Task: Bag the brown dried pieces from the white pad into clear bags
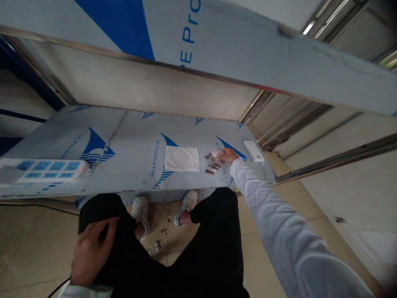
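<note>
My right hand (pixel 228 155) is at the right part of the low bench, its fingers closed on the edge of a clear plastic bag (pixel 219 159). Small dark brown pieces (pixel 212 169) show in or under the bag; the film's glare hides which. A white square cloth or tissue (pixel 181 159) lies flat just left of it. My left hand (pixel 94 248) lies on my left thigh, thumb apart from the fingers and nothing in it.
A white power strip (pixel 76 169) with blue sockets lies at the bench's left end. To the right is a white oblong device (pixel 253 151). A film-covered shelf (pixel 235 54) crosses above the bench (pixel 133 145). Brown bits and a crumpled clear wrapper (pixel 156 247) lie on the floor.
</note>
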The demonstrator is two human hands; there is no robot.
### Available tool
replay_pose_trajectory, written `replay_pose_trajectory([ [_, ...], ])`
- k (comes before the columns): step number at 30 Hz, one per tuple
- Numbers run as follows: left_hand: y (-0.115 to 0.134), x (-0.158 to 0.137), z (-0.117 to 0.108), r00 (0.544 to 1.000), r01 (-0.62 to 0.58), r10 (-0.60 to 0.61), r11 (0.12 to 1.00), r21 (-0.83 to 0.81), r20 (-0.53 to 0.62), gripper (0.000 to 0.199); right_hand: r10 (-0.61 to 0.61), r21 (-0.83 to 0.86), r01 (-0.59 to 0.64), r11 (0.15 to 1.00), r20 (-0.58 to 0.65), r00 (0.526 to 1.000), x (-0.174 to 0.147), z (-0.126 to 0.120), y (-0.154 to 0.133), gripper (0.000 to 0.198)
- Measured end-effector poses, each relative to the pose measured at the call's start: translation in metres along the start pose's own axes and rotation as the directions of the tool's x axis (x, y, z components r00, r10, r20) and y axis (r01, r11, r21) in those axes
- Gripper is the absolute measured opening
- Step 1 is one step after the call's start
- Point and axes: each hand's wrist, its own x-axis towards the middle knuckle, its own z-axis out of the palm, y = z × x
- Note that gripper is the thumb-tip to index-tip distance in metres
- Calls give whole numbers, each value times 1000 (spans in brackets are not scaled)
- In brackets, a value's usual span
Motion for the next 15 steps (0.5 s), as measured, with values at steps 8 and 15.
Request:
replay_pose_trajectory([
  [8,-3,2,9,998,25,-27,999,34,53,35,-97,79,112,991,-173,980,-3,-35,-32,26],
  [15,67,77,31,996,74,-57,949,-307,64,24,-329,303,387,871,-227,917,6,-4,-170,29],
])
